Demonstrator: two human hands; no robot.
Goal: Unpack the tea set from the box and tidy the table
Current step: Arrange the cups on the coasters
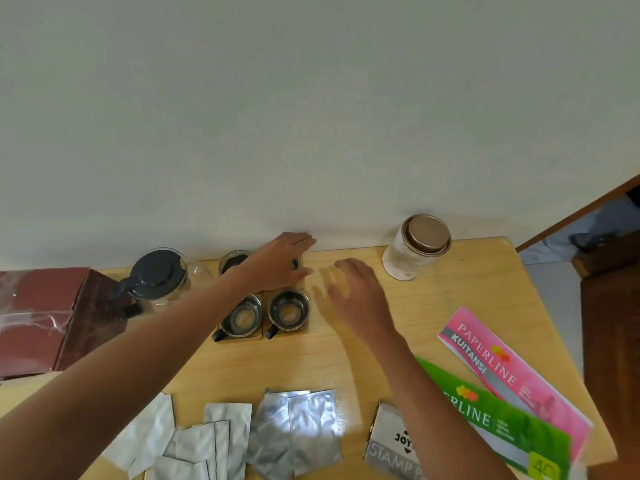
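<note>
A glass teapot with a dark lid stands at the back left of the wooden table. Beside it, glass cups with black handles sit on square wooden coasters: two in front, one behind. My left hand reaches over the back right cup, fingers curved around it, hiding most of it. My right hand hovers blurred just right of the cups, fingers spread, holding nothing. The dark red box lies open at the left edge.
Several silver foil sachets lie along the near edge. A grey stamp pad box sits partly under my right forearm. Green and pink receipt books lie at the right. A jar with a bronze lid stands by the wall.
</note>
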